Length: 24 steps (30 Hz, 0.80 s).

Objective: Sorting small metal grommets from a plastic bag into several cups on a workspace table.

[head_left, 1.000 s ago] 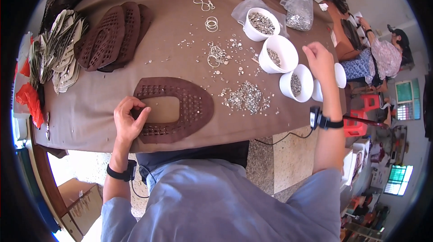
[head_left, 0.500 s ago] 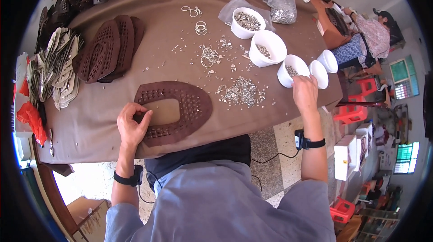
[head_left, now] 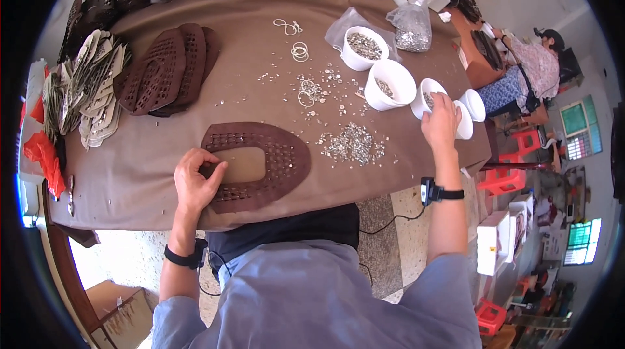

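Note:
A dark brown, U-shaped shoe upper [head_left: 286, 165] with rows of punched holes lies flat at the table's near side. A few holes carry small shiny studs. My left hand [head_left: 196, 180] rests on its left end, the fingers curled over it and the thumb pointing at the opening. Over to the right, my right hand [head_left: 441, 122] has its bent fingers at a small white cup [head_left: 420, 107] of metal studs. Its fingertips are close together at the mouth of the cup, and what they hold is too small to tell. A heap of loose silver studs [head_left: 355, 144] lies between the hands.
Two larger white tubs [head_left: 390, 96] of studs and a clear bag of studs [head_left: 411, 35] stand beyond. Further white cups [head_left: 473, 105] are right of my hand. Brown uppers [head_left: 156, 69] and pale pieces [head_left: 104, 101] are stacked left. Another person [head_left: 534, 66] sits at the right.
The view has shifted a little. My right hand's fingers have moved further over the small cup's mouth. My left hand stays on the shoe upper.

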Motion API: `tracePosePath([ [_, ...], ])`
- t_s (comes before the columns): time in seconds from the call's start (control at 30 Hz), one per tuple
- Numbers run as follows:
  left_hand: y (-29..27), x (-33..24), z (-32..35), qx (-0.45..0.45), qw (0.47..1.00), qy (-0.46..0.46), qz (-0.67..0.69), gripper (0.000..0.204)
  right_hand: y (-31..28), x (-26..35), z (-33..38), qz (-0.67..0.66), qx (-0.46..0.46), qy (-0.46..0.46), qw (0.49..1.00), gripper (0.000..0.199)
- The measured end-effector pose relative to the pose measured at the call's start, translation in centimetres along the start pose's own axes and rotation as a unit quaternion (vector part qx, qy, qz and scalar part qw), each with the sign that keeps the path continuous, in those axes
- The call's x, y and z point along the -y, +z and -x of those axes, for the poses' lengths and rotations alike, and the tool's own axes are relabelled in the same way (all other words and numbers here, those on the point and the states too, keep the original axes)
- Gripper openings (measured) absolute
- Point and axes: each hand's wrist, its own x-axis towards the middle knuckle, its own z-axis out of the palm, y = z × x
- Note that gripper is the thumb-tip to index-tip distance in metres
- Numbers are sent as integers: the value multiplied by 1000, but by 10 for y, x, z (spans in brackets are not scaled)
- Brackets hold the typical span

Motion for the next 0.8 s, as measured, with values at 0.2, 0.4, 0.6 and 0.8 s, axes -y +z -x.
tracePosePath([
  [0.2, -1, 2, -1, 15, 1000, 11, -15, 15, -31, 58, -7, -221, 35, -193, 955, 45],
  [0.4, 0, -1, -3, 8, 1000, 1, -2, 18, -7, 47, -7, -144, 65, -180, 971, 12],
  [0.6, 0, 2, -2, 12, 1000, 2, -15, 18, -6, 31, 6, -141, 44, -160, 976, 12],
  [0.8, 1, -1, -2, 10, 1000, 2, -13, 19, -13, 44, 7, -231, 79, -201, 949, 13],
])
